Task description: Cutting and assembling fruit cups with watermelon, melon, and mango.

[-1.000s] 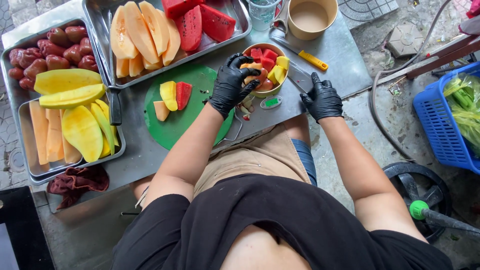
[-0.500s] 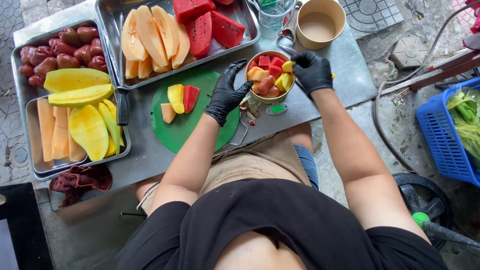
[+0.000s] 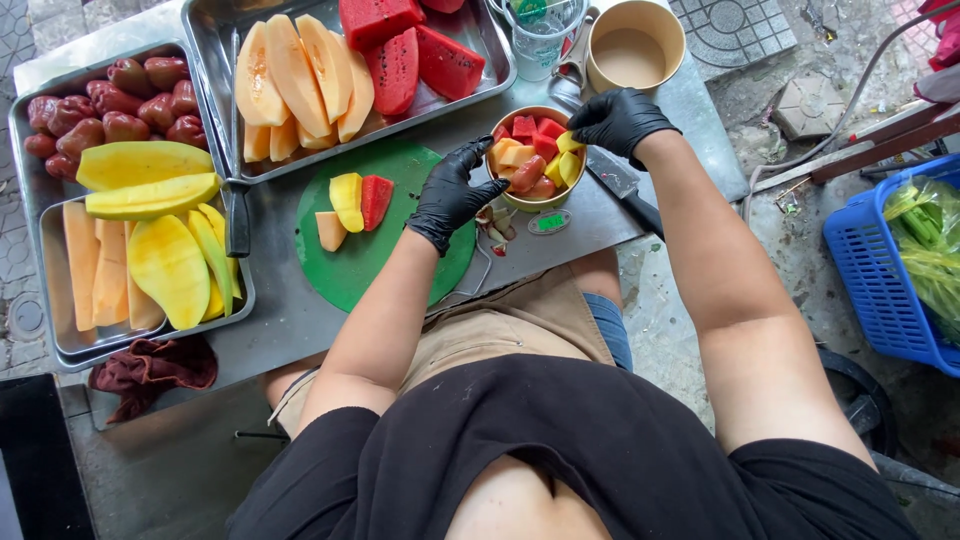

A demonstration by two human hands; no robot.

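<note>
On green board (image 3: 370, 265): three fruit pieces (image 3: 352, 205); two gloved hands on bowl (image 3: 535, 195).

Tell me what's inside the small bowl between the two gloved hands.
The small bowl holds mixed fruit chunks: red, orange and yellow pieces piled to the rim. Whatever lies beneath that top layer is covered.

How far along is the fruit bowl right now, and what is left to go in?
Done: the bowl is already heaped with red, orange and yellow fruit chunks. In hand: the left hand steadies the bowl's side while the right hand presses a yellow piece at its rim. Left: three cut pieces lie unused on the green cutting board, and the knife lies beside the bowl.
</note>
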